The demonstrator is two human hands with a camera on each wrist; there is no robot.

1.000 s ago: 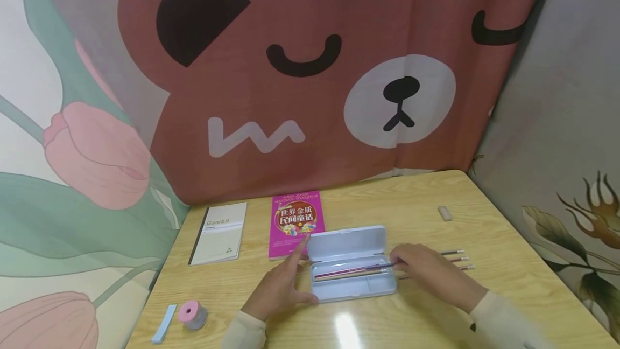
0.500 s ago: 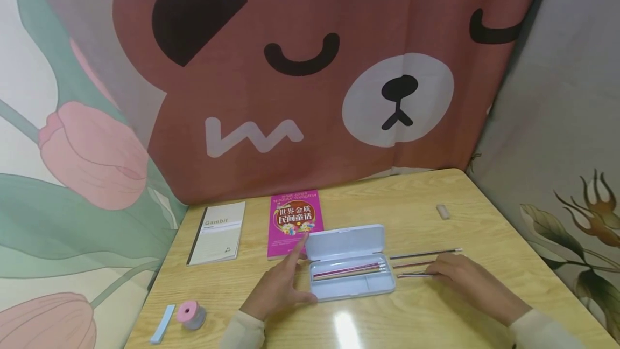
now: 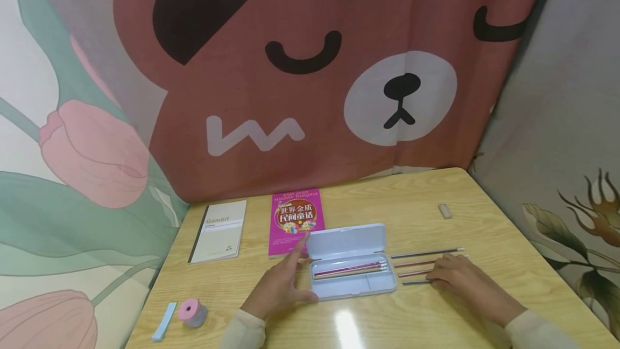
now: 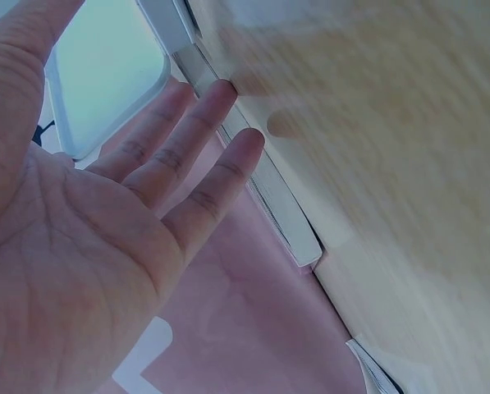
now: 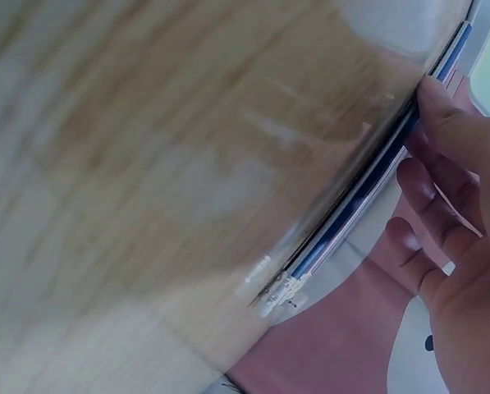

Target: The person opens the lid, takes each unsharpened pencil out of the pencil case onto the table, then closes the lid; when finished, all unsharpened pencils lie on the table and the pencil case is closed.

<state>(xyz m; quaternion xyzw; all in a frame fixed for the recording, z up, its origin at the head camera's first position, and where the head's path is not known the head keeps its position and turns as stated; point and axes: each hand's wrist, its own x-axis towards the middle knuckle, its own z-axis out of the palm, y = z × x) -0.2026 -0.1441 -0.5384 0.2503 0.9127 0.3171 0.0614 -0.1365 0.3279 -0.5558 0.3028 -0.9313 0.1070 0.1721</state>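
A pale blue pencil case (image 3: 334, 294) lies with its lid raised, and a few pencils (image 3: 349, 271) rest in its back compartment. My left hand (image 3: 278, 287) is at the case's left end, thumb by the front corner and fingers by the lid; the left wrist view shows the palm with the fingers extended. To the right of the case, several pencils lie side by side on the table. My right hand (image 3: 457, 279) pinches the nearest of them, a dark blue pencil (image 5: 359, 195), between thumb and forefinger. Its other fingers are loosely bent.
A pink book (image 3: 295, 225) lies behind the case, and a notebook (image 3: 218, 230) is farther left. Near the left edge are a blue strip (image 3: 164, 321) and a pink-and-grey spool-shaped object (image 3: 192, 313). A small eraser (image 3: 444, 211) sits at the back right.
My right hand has moved right, from the case's right end to the loose pencils, carrying a blue pencil that now lies nearest me in the row. My left hand has stayed put.
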